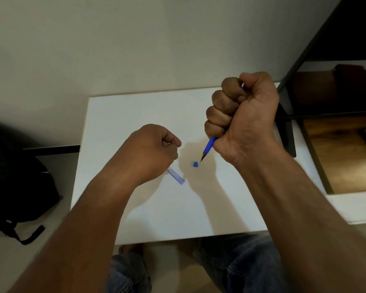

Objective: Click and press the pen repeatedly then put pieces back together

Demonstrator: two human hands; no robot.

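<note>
Head view, looking down on a small white table (pixel 135 218) set against a pale wall, described from its left edge to its right. Off the left edge, on the floor, lies a black backpack (pixel 19 178) with a loose strap trailing toward the table's near-left corner. Over the middle of the table, a little left of centre, the left hand (pixel 150 151) hovers low with its fingers curled in and the thumb pressed against the forefinger, gripping a clear tube (pixel 176 176). Only the lower end of this tube shows, slanting out from under the heel of the hand toward the near edge; it looks like a transparent pen barrel with faint blue print, and its free end lies on or just above the tabletop. Just right of the tube, near the table's centre, a tiny blue cap (pixel 195 164) rests on the surface, apart from both hands. Right of that, the right hand (pixel 241 115) is clenched in a tight fist around a blue pen (pixel 208 148), held like a dagger with all four fingers wrapped round it. The pen's dark tip points down and to the left, ending just beside the blue cap without touching it; a sliver of blue also shows at the top of the fist. Beyond the table's right edge stands a dark metal frame (pixel 287 132) with a wooden surface (pixel 344 155) behind it. Below the near edge, the person's knees in blue jeans (pixel 247 269) are visible.
</note>
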